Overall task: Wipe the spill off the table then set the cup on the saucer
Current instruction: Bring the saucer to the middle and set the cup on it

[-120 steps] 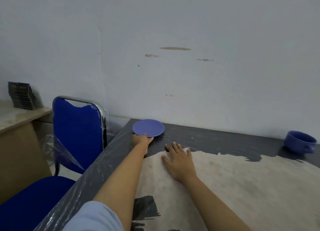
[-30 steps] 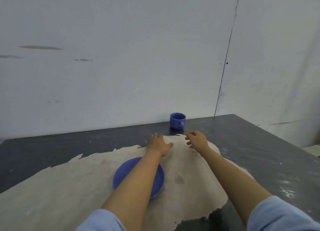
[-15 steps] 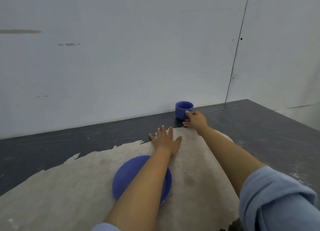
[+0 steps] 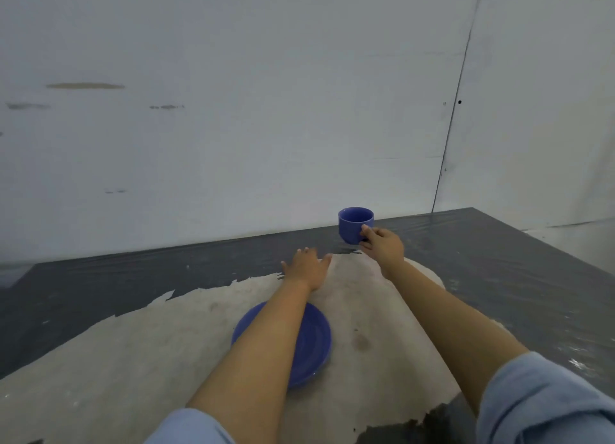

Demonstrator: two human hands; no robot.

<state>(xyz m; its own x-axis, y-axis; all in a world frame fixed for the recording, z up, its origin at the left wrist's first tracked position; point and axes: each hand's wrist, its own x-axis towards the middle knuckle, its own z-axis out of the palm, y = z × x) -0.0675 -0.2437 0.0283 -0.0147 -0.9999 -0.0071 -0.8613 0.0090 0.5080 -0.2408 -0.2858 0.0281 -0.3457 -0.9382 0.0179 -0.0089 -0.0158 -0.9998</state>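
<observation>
A blue cup (image 4: 353,224) stands upright at the far side of the dark table (image 4: 499,277), close to the wall. My right hand (image 4: 382,245) grips its right side, where the handle is hidden under my fingers. A blue saucer (image 4: 312,340) lies nearer to me on the worn beige patch of the tabletop, partly covered by my left forearm. My left hand (image 4: 307,267) rests flat on the table beyond the saucer, fingers spread, holding nothing. A small dark stain (image 4: 361,342) shows just right of the saucer.
A white wall (image 4: 266,111) runs right behind the table's far edge. The table's right edge (image 4: 545,240) slants away at the right. The dark film over the tabletop is torn, showing a large beige area (image 4: 133,360).
My right hand reached forward and closed on the cup. Earlier, my left hand brought the saucer from the far left corner to the middle; it now lies flat past the saucer.
</observation>
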